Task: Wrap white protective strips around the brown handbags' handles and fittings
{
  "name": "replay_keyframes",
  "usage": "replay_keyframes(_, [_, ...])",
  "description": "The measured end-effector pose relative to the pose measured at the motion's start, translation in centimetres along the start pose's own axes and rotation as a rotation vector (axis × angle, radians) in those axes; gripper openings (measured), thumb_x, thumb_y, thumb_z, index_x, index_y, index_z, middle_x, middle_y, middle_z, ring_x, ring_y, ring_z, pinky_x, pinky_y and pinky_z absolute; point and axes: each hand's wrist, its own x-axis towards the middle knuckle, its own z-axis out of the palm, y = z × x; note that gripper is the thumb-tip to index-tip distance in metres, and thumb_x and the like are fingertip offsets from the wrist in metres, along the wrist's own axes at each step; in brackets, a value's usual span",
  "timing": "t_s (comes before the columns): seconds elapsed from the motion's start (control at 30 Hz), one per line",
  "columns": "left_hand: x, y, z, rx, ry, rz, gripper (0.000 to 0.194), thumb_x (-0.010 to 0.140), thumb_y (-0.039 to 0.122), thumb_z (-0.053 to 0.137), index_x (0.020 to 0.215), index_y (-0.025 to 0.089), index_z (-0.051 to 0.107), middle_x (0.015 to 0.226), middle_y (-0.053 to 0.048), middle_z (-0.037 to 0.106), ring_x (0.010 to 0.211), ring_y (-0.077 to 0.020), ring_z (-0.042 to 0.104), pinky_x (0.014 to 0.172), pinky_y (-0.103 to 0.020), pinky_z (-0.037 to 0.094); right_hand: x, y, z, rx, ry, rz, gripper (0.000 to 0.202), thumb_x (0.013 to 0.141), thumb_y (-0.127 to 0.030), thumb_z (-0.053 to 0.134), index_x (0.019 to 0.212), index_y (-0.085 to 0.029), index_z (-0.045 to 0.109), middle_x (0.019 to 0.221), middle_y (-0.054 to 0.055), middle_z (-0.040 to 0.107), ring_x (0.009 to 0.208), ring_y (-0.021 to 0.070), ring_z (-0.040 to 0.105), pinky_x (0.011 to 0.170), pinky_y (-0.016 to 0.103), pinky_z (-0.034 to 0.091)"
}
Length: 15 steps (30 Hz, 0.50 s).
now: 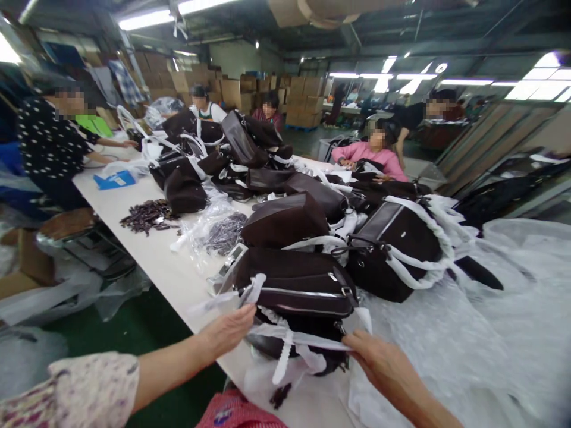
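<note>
A dark-brown soft-sided bag with a pale zip line along its near edge (307,297) lies at the near end of a long white surface (156,252). The right hand (372,353) grasps the right end of a thin white wrapped strap (307,339) that stretches across the bag's near side. The left hand (232,327) is at the bag's near left corner, its fingers bent beside a short upright strip of white wrapping (256,289); whether they are closed on it, I cannot tell.

Just to the right of the bag is another dark-brown bag with white-wrapped handles (383,270), tilted, and just beyond is a rounded dark-brown bag (285,220). Farther off, more dark bags are heaped together.

To the left on the surface are a loose pile of small dark pieces (149,215), a clear plastic bag of dark contents (223,232) and, farther away, a blue box (115,180). Crumpled translucent sheeting (446,333) spreads over the near right. A person in a pink top (379,159) sits at the far right side.
</note>
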Motion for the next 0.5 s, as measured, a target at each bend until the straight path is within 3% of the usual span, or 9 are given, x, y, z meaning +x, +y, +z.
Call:
replay_keyframes(0.13, [4.5,-1.5,-8.2,0.033,-0.087,0.194,0.029,0.085,0.002,0.044,0.081,0.021,0.066,0.103,-0.011,0.069,0.115,-0.0234,0.059,0.118,-0.040,0.028,2.3,-0.6,-7.0,0.129,-0.030,-0.094,0.021,0.089,-0.024,0.047,0.079,-0.025,0.066,0.080,0.003,0.064,0.073,0.0204,0.062,0.063,0.030,0.040])
replay_keyframes(0.23, [7.3,-1.5,-11.8,0.160,-0.111,0.261,0.024,0.081,0.001,0.049,0.071,0.020,0.059,0.088,-0.007,0.066,0.099,-0.0224,0.060,0.114,-0.043,0.030,4.3,-1.7,-10.8,0.389,-0.024,-0.164,0.019,0.086,-0.024,0.051,0.072,-0.023,0.064,0.076,0.001,0.061,0.070,0.0176,0.058,0.065,0.028,0.043])
replay_keyframes(0.3, [8.1,-0.9,-13.4,0.233,-0.120,0.228,0.025,0.072,-0.003,0.053,0.078,0.019,0.062,0.093,-0.008,0.067,0.100,-0.0245,0.059,0.110,-0.045,0.032,5.3,-2.0,-12.9,0.546,-0.028,-0.112,0.017,0.085,-0.029,0.055,0.071,-0.022,0.064,0.071,0.000,0.058,0.064,0.0158,0.056,0.057,0.025,0.042])
replay_keyframes(0.4, [7.6,0.9,-15.5,0.259,-0.159,0.114,0.063,0.057,-0.005,0.061,0.116,0.016,0.062,0.125,-0.016,0.062,0.123,-0.0350,0.052,0.113,-0.055,0.024,6.6,-1.8,-15.2,0.642,-0.046,-0.019,0.017,0.083,-0.035,0.058,0.076,-0.021,0.064,0.066,-0.002,0.056,0.056,0.0130,0.053,0.048,0.022,0.037])
replay_keyframes(0.5, [6.7,4.1,-17.1,-0.005,-0.288,0.076,0.101,0.054,0.012,0.079,0.146,0.019,0.039,0.146,-0.018,0.047,0.137,-0.0416,0.038,0.112,-0.055,0.027,7.9,-1.9,-16.4,0.645,-0.043,0.007,0.018,0.083,-0.037,0.058,0.079,-0.020,0.063,0.056,-0.004,0.055,0.051,0.0117,0.051,0.047,0.021,0.035])
